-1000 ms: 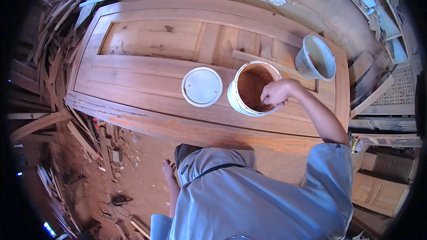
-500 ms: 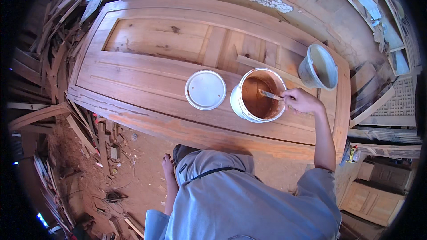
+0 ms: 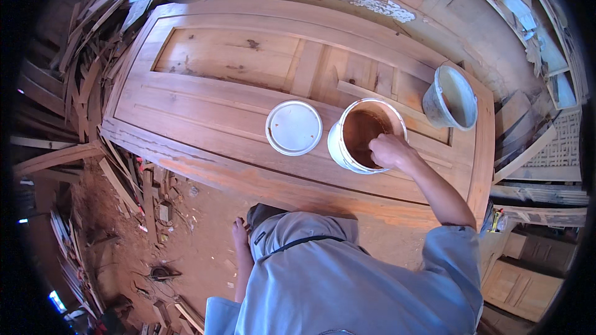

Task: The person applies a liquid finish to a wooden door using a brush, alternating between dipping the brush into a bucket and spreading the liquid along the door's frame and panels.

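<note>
A wooden panelled door (image 3: 205, 105) lies flat in front of me. On it stands a white bucket (image 3: 337, 149) holding brown stain, with its round white lid (image 3: 293, 127) lying just to its left. My right hand (image 3: 388, 150) is curled closed at the bucket's near right rim, reaching down inside. The brush it grips is hidden under the fingers. My left hand is out of view, below my grey shirt.
A grey bucket (image 3: 450, 96) stands tilted at the door's far right corner. Wood offcuts and slats (image 3: 74, 93) pile up on the left. My bare foot (image 3: 239, 232) rests on the reddish dirt floor. Wooden panels and a lattice (image 3: 559, 149) crowd the right side.
My right hand, which held the brush across the bucket's right rim half a second ago, has dropped back down into the bucket. The brush no longer shows.
</note>
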{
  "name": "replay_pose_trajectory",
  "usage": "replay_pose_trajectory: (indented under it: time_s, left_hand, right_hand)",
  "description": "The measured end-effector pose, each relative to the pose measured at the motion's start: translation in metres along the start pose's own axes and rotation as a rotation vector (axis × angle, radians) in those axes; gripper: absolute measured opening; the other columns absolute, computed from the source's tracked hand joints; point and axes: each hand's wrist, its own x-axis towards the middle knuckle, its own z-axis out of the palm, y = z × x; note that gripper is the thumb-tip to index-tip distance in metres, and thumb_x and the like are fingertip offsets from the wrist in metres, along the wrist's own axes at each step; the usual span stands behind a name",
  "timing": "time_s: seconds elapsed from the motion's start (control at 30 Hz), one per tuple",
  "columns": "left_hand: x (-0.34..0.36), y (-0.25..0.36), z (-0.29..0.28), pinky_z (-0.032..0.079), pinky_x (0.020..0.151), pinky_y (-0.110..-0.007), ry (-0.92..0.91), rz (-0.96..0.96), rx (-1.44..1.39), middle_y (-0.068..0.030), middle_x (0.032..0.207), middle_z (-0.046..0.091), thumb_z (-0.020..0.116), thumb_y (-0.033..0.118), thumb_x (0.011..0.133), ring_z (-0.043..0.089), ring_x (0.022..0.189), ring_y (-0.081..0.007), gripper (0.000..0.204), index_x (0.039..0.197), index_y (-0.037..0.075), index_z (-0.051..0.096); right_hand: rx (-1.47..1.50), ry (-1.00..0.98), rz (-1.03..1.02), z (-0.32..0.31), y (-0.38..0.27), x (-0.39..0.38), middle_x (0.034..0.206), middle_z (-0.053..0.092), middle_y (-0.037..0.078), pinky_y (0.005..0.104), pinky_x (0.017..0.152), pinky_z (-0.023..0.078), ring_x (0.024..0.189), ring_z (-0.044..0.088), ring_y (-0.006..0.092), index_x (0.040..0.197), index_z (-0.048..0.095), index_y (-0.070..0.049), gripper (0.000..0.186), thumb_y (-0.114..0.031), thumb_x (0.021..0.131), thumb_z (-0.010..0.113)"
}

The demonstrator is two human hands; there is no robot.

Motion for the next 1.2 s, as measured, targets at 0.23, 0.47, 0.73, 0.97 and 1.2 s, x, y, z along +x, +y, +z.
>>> replay_pose_trajectory:
  time_s: [0.23, 0.47, 0.73, 0.97, 1.2]
  left_hand:
    - [0.002, -0.011, -0.012, 0.052, 0.066, -0.035, 0.070, -0.084, -0.087, -0.0110, 0.113, 0.058, 0.044, 0.050, 0.100, 0.066, 0.092, -0.0254, 0.053, 0.121, 0.002, 0.053]
    - [0.004, 0.008, -0.012, 0.051, 0.074, -0.039, 0.070, -0.055, -0.065, -0.0136, 0.126, 0.058, 0.043, 0.052, 0.099, 0.065, 0.097, -0.0260, 0.059, 0.131, 0.003, 0.049]
    - [0.000, 0.027, 0.005, 0.052, 0.074, -0.038, 0.019, -0.022, -0.009, -0.0129, 0.123, 0.058, 0.041, 0.051, 0.100, 0.065, 0.097, -0.0260, 0.056, 0.128, 0.003, 0.051]
    - [-0.002, 0.028, 0.006, 0.052, 0.065, -0.034, 0.033, -0.014, 0.006, -0.0119, 0.118, 0.059, 0.044, 0.046, 0.100, 0.066, 0.091, -0.0250, 0.051, 0.125, 0.002, 0.052]
    - [0.000, 0.019, -0.002, 0.053, 0.066, -0.035, 0.018, 0.018, -0.001, -0.0106, 0.116, 0.059, 0.045, 0.047, 0.100, 0.066, 0.091, -0.0252, 0.052, 0.124, 0.002, 0.052]
  right_hand:
    - [0.346, -0.138, -0.198, -0.016, 0.051, -0.021, 0.079, 0.070, 0.014, 0.0396, 0.068, 0.053, 0.072, 0.067, 0.0269, 0.100, 0.071, -0.003, 0.030, -0.021, 0.089, 0.050]
    - [0.946, -0.007, -0.006, 0.017, 0.073, -0.064, 0.066, 0.054, 0.000, 0.0256, 0.044, 0.043, 0.048, 0.052, 0.0084, 0.100, 0.065, -0.003, 0.027, -0.024, 0.100, 0.047]
    - [1.186, 0.470, 0.037, 0.053, 0.020, -0.094, 0.088, 0.056, 0.004, 0.0238, 0.042, 0.043, 0.055, 0.053, 0.0057, 0.109, 0.051, -0.004, 0.019, -0.011, 0.095, 0.061]
    - [0.707, 0.957, 0.149, 0.072, -0.028, -0.086, 0.099, 0.061, 0.018, 0.0459, 0.072, 0.052, 0.088, 0.064, 0.0380, 0.112, 0.050, -0.008, 0.024, -0.016, 0.093, 0.063]
    - [0.720, 1.124, 0.193, 0.077, -0.049, -0.086, 0.100, 0.060, 0.018, 0.0460, 0.072, 0.053, 0.088, 0.065, 0.0370, 0.118, 0.054, -0.006, 0.027, -0.014, 0.093, 0.061]
